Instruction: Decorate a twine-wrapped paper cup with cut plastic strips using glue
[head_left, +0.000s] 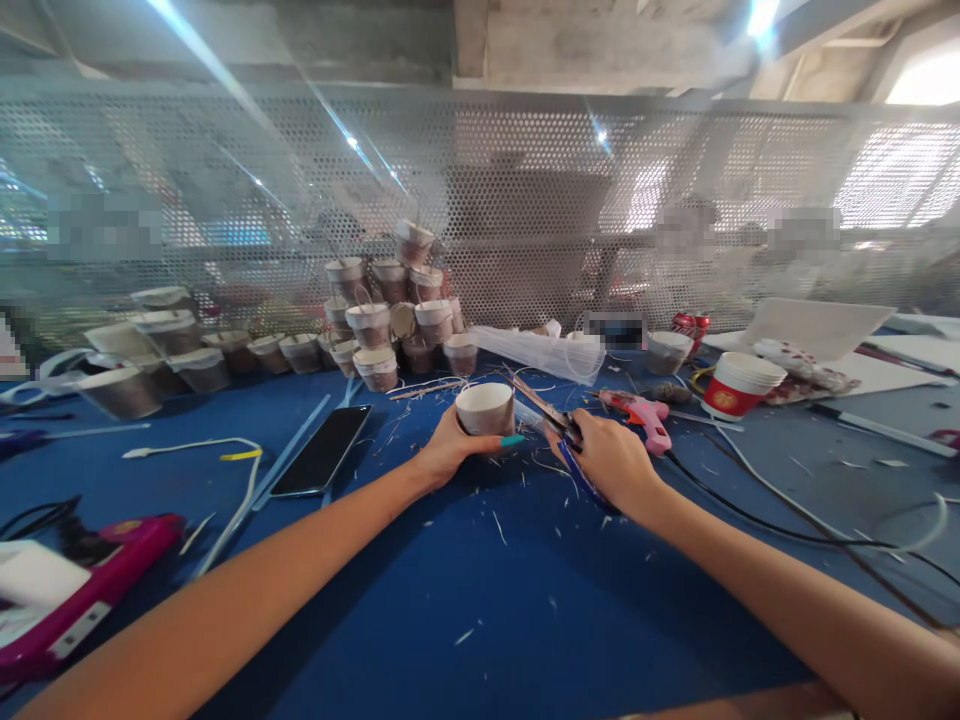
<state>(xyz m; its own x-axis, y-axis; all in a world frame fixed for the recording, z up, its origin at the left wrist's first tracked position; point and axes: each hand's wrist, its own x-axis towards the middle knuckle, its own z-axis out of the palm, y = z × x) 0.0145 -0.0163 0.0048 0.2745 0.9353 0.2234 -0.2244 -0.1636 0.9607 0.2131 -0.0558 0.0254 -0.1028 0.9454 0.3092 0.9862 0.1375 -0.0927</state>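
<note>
My left hand (pixel 450 448) is wrapped round a small white paper cup (pixel 485 407) that stands on the blue table (pixel 480 600). My right hand (pixel 611 460) is closed on the blue handles of a pair of scissors (pixel 551 415). The scissor blades point up and left, ending just right of the cup's rim. Thin pale trimmings lie scattered on the table around both hands.
A stack of similar cups (pixel 390 315) stands behind, with more cups (pixel 157 350) in a row at the left. A black phone (pixel 322 450) lies left of my hand. A pink glue gun (pixel 641 412) and its cable lie right. A red paper cup (pixel 739 385) stands further right. A perforated metal screen (pixel 525 200) closes the back.
</note>
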